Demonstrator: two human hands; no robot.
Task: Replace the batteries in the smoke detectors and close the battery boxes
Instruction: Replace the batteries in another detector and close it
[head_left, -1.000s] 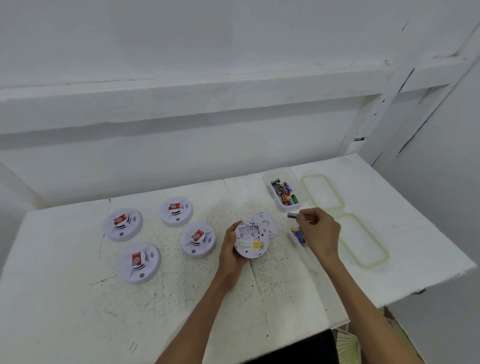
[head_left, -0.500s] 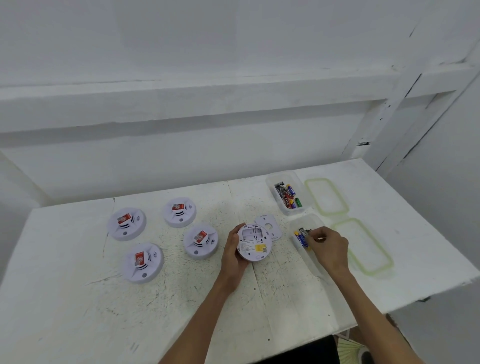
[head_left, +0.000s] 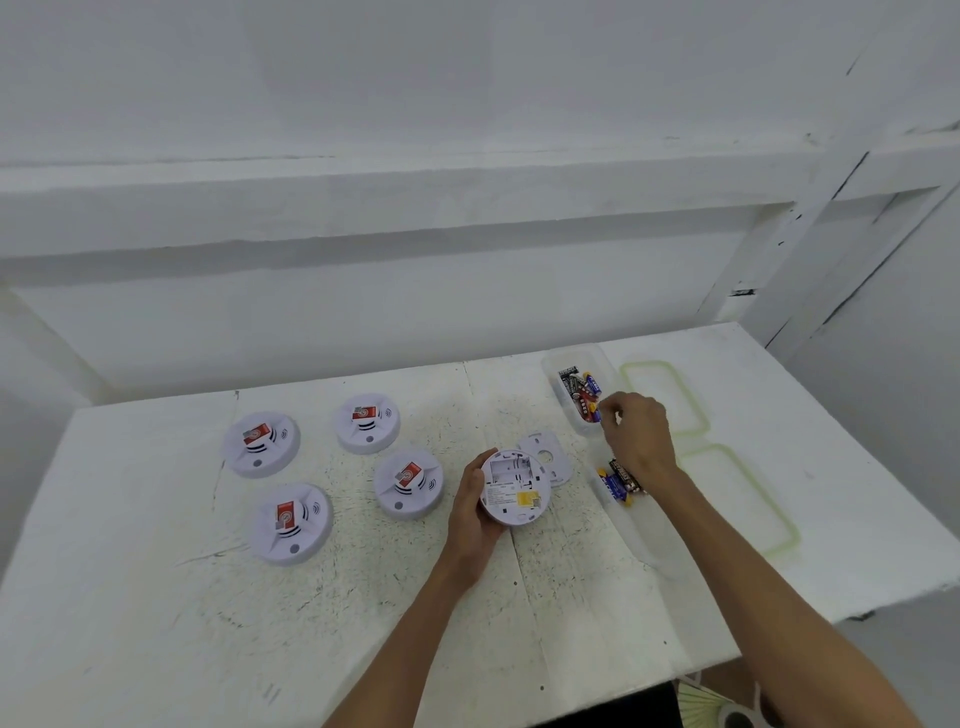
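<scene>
- Head view: left hand grips the opened smoke detector by its left rim.
- Right hand, fingers curled, is at the far battery box; I cannot tell whether it holds anything.

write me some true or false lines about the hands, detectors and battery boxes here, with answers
1. The left hand grips the upturned detector. True.
2. Its battery bay is loaded. False: it looks empty.
3. The table also bears four other detectors, front side up. True.
4. The right hand rests flat on the table. False: its curled fingers are at the far container, by the batteries.
5. Both containers have lids on. False: the far container and the near container are open; the two lids lie beside them.
</scene>
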